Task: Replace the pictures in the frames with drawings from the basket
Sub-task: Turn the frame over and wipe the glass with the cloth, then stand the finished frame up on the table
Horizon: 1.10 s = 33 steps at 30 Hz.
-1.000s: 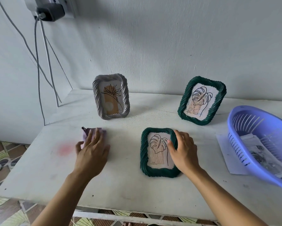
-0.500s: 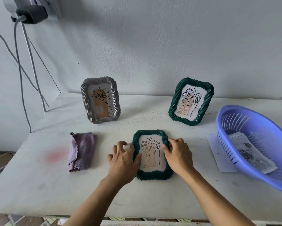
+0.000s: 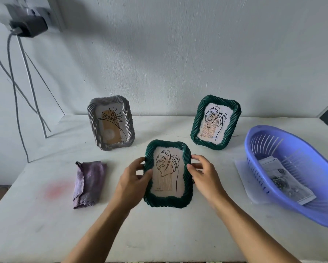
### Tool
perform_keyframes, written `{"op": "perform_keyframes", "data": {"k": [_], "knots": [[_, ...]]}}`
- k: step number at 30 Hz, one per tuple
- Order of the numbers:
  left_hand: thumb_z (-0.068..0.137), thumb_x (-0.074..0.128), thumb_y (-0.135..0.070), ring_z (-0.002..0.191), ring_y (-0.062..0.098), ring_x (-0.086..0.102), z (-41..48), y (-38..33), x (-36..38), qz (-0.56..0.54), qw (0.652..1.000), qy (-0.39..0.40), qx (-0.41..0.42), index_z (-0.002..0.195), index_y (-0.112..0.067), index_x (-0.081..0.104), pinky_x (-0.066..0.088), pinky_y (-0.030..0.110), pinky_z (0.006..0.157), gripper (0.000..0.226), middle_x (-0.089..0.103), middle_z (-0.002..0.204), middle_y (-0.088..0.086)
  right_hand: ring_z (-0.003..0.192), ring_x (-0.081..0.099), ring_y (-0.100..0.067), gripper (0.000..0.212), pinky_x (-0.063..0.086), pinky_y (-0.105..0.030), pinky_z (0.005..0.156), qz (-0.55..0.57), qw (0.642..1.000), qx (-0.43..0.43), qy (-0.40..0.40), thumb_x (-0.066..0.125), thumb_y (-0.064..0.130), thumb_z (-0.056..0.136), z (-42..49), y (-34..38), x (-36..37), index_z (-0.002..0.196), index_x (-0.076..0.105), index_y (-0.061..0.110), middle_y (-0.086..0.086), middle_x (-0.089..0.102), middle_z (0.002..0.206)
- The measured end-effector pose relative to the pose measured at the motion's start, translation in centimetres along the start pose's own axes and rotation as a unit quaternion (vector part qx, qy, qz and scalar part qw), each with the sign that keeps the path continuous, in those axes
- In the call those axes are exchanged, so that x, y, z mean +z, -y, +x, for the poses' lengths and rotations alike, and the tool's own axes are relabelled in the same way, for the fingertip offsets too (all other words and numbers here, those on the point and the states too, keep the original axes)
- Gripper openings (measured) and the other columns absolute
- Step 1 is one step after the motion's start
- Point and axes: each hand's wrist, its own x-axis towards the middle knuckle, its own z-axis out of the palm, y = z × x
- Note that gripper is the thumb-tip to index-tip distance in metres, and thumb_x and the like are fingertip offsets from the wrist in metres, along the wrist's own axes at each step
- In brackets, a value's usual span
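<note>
Green twisted-rim frame point(image 3: 166, 202) sits between my hands at the near middle of the table point(image 3: 159, 236). My left hand point(image 3: 132, 180) curls round its left edge and my right hand point(image 3: 205, 176) pinches the right edge. Can't tell if it's lifted or resting. Leaf print is in it, face up. Grey frame point(image 3: 92, 118) and second green frame point(image 3: 197, 130) stand at the back, prints in too. Drawings point(image 3: 284, 184) lie in the purple basket point(image 3: 254, 142) at right. I judge zero swaps done, three left, starting with opening this one's back.
</note>
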Motion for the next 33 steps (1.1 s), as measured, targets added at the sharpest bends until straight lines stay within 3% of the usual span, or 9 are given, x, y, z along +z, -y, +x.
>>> {"op": "perform_keyframes", "data": {"k": [2,5,9,13,16,22,29,33], "knots": [[0.096,0.065,-0.012,0.079,0.011,0.074,0.6,-1.2,-0.9,-0.022,1.000,-0.001,0.013,0.133,-0.019,0.056,0.063,0.033,0.066,0.039,0.067,0.115,0.006,0.089,0.069,-0.024,0.027,0.057,-0.041,0.080,0.070,0.997,0.022,0.016,0.061,0.017,0.097,0.4,1.4,-0.4,0.123,0.056,0.023,-0.009,0.070,0.098],[0.096,0.061,-0.004,0.078,0.010,0.073,2.0,-2.7,-2.3,-0.046,0.999,0.013,0.023,0.135,-0.010,0.055,0.059,0.021,0.062,0.040,0.065,0.115,0.009,0.091,0.070,-0.027,0.024,0.057,-0.042,0.079,0.132,0.990,0.030,0.029,0.061,0.014,0.097,1.7,3.4,-0.7,0.118,0.057,0.024,-0.012,0.071,0.098],[0.095,0.063,-0.003,0.093,0.014,0.070,4.4,-4.1,-3.0,-0.018,0.999,0.002,0.041,0.133,-0.014,0.057,0.062,0.025,0.072,0.040,0.066,0.113,0.002,0.088,0.067,-0.024,0.025,0.056,-0.041,0.077,0.122,0.991,0.026,0.040,0.057,0.013,0.097,4.3,5.8,-0.6,0.120,0.052,0.021,-0.011,0.068,0.099],[0.094,0.063,-0.002,0.104,0.030,0.070,7.0,-4.8,-2.9,-0.053,0.998,0.011,0.018,0.132,-0.010,0.056,0.060,0.050,0.086,0.039,0.069,0.113,0.011,0.086,0.064,-0.019,0.026,0.051,-0.035,0.075,0.126,0.991,0.030,0.045,0.053,0.010,0.098,6.9,7.3,-0.1,0.122,0.049,0.019,-0.007,0.064,0.096],[0.095,0.060,0.000,0.098,0.028,0.072,8.2,-4.8,-2.6,-0.084,0.996,0.012,0.004,0.132,-0.008,0.054,0.060,0.049,0.085,0.039,0.068,0.111,0.013,0.084,0.062,-0.019,0.027,0.049,-0.036,0.075,0.138,0.989,0.030,0.041,0.053,0.009,0.098,8.4,7.4,0.2,0.123,0.049,0.020,-0.007,0.063,0.096],[0.096,0.059,0.000,0.088,0.017,0.071,10.8,-6.0,-1.9,-0.070,0.997,-0.001,0.040,0.131,-0.015,0.051,0.062,0.035,0.071,0.039,0.067,0.105,0.006,0.083,0.059,-0.019,0.029,0.048,-0.034,0.074,0.141,0.990,-0.010,0.005,0.050,0.009,0.100,11.1,7.9,0.9,0.125,0.048,0.023,-0.006,0.061,0.096],[0.100,0.050,-0.001,0.098,0.018,0.068,16.3,-8.0,0.0,-0.045,0.993,-0.056,0.095,0.135,-0.028,0.042,0.063,0.047,0.078,0.045,0.061,0.119,0.000,0.065,0.049,-0.013,0.032,0.040,-0.026,0.056,0.104,0.986,-0.098,-0.083,0.040,0.005,0.103,16.2,10.4,2.6,0.130,0.038,0.022,0.004,0.052,0.082],[0.100,0.045,0.000,0.092,0.019,0.071,18.1,-6.8,1.3,-0.018,0.989,-0.083,0.120,0.135,-0.030,0.036,0.062,0.050,0.074,0.048,0.059,0.122,0.001,0.064,0.051,-0.012,0.034,0.039,-0.012,0.049,0.102,0.980,-0.135,-0.109,0.039,0.003,0.104,18.0,9.5,4.2,0.134,0.036,0.019,0.008,0.050,0.088]]}}
